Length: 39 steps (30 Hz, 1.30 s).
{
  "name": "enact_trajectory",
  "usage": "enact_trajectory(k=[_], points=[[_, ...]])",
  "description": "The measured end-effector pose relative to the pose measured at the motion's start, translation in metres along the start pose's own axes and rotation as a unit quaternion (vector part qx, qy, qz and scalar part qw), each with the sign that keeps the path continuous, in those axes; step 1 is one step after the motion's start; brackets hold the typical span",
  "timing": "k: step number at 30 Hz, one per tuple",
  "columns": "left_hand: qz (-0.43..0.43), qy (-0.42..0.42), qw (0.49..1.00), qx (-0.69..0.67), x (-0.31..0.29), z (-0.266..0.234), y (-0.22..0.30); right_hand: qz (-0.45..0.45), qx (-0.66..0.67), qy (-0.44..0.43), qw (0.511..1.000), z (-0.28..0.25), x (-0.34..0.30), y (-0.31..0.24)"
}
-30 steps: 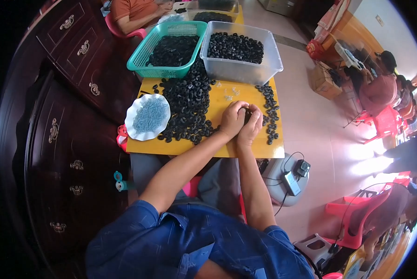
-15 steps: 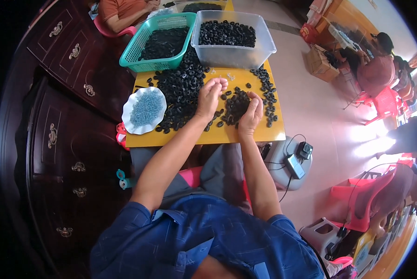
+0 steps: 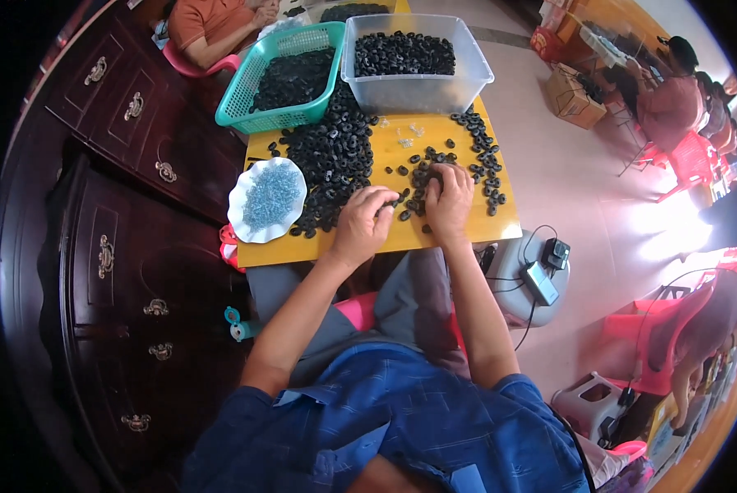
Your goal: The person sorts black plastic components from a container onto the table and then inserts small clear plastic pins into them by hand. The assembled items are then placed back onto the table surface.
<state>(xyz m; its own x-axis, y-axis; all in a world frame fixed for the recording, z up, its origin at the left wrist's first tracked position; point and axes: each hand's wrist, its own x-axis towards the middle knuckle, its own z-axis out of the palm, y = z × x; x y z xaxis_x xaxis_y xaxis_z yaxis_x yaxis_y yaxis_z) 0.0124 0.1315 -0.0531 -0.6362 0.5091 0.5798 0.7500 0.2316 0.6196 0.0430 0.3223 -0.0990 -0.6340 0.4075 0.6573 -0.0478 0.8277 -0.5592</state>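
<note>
My left hand (image 3: 363,222) is at the near middle of the yellow table (image 3: 409,240). Its fingers are curled together, with small black oval pieces at the fingertips. Across from it, my right hand (image 3: 450,207) curves over a small pile of black ring-like pieces (image 3: 420,177), its bent fingers and thumb among them; what sits under the palm is hidden. Left of both hands spreads a larger heap of black oval rings (image 3: 327,156). A white wavy-rimmed plate (image 3: 236,217) holds many small transparent bluish bits.
A green basket (image 3: 238,111) and a transparent plastic bin (image 3: 418,99), both with black pieces, stand at the far edge. Small transparent pieces (image 3: 405,143) lie before the bin. A dark cabinet (image 3: 113,271) is at left; cables and a power bank (image 3: 540,283) rest on a stool at right.
My left hand has come down from a raised pinch to the table beside the small pile. My right hand has turned over from the pile's right side onto it.
</note>
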Motion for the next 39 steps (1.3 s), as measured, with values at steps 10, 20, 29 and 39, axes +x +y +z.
enact_trajectory(k=[10, 20, 29, 39], points=[[0.036, -0.083, 0.984, 0.151, 0.003, 0.011, -0.008, 0.046, 0.062, 0.063, 0.995, -0.038, -0.001, -0.027], [0.049, -0.089, 0.976, 0.190, 0.004, 0.035, -0.017, 0.194, 0.336, 0.108, 0.915, -0.060, -0.001, -0.015], [0.053, -0.080, 0.973, 0.209, 0.010, 0.030, -0.021, 0.206, 0.374, 0.070, 0.902, -0.068, 0.000, -0.022], [0.104, -0.092, 0.975, 0.174, 0.015, 0.039, -0.027, 0.227, 0.386, 0.063, 0.892, -0.071, 0.001, -0.025]])
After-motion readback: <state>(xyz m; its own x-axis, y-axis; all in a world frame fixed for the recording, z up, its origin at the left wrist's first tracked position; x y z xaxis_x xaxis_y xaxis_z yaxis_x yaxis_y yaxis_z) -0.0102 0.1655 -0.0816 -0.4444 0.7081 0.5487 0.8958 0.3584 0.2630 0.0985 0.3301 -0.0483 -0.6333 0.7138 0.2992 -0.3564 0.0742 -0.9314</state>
